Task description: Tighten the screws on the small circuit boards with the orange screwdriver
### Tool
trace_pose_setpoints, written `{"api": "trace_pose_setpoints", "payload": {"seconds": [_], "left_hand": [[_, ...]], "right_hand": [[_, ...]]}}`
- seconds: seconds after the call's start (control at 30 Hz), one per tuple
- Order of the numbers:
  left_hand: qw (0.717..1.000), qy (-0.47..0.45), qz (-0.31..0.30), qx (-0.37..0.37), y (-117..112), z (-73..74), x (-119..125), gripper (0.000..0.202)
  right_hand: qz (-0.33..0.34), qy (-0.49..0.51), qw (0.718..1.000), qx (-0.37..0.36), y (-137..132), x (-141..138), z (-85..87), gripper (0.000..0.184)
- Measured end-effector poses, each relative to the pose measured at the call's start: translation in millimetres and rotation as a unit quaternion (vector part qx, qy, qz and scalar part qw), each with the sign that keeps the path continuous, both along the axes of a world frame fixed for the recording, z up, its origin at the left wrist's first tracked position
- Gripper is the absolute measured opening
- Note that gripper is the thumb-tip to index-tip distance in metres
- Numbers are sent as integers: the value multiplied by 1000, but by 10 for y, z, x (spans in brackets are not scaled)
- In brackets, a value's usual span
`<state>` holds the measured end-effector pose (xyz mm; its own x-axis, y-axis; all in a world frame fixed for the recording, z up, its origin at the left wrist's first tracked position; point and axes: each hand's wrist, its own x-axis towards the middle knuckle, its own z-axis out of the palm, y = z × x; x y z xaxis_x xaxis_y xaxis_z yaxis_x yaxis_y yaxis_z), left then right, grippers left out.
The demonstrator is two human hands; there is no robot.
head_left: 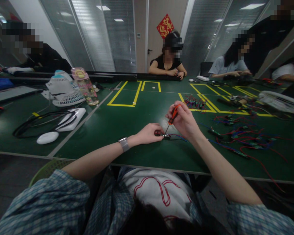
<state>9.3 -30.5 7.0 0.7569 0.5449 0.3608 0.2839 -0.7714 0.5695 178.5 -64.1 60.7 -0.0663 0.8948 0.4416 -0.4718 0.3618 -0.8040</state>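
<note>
My right hand (182,119) grips the orange-and-black handle of a screwdriver (174,114), tilted with its shaft pointing down and left. The tip meets a small circuit board (167,136) on the green table, from which thin red and blue wires trail to the right. My left hand (150,133), with a watch on the wrist, has its fingers closed on the board's left end, where a dark reddish part shows. Exactly how the fingertips hold it is hidden.
Several wired circuit boards (245,137) lie loose to my right, with a wire bundle (194,101) beyond. A small white fan (62,88), a bottle (87,89), black cables (39,122) and a white mouse (47,137) are at left. Other people sit around the table.
</note>
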Motion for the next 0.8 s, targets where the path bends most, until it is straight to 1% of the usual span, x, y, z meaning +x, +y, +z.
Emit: {"api": "trace_pose_setpoints", "payload": {"seconds": [0.1, 0.3, 0.47, 0.67, 0.8], "left_hand": [[1000, -3, -4, -4, 3, -4, -3, 8], [1000, -7, -6, 0, -6, 3, -6, 8], [1000, -6, -4, -1, -16, 18, -2, 7], [1000, 0, -6, 1, 1, 4, -5, 7], [1000, -3, -10, 5, 12, -16, -3, 7]], "right_hand": [[-4, -4, 1000, -8, 6, 4, -2, 25], [9, -8, 1000, -3, 3, 13, -12, 26], [2, -15, 1000, -7, -1, 6, -17, 31], [-5, 1, 1000, -13, -8, 4, -1, 25], [-2, 1, 1000, -22, -17, -1, 18, 27]]}}
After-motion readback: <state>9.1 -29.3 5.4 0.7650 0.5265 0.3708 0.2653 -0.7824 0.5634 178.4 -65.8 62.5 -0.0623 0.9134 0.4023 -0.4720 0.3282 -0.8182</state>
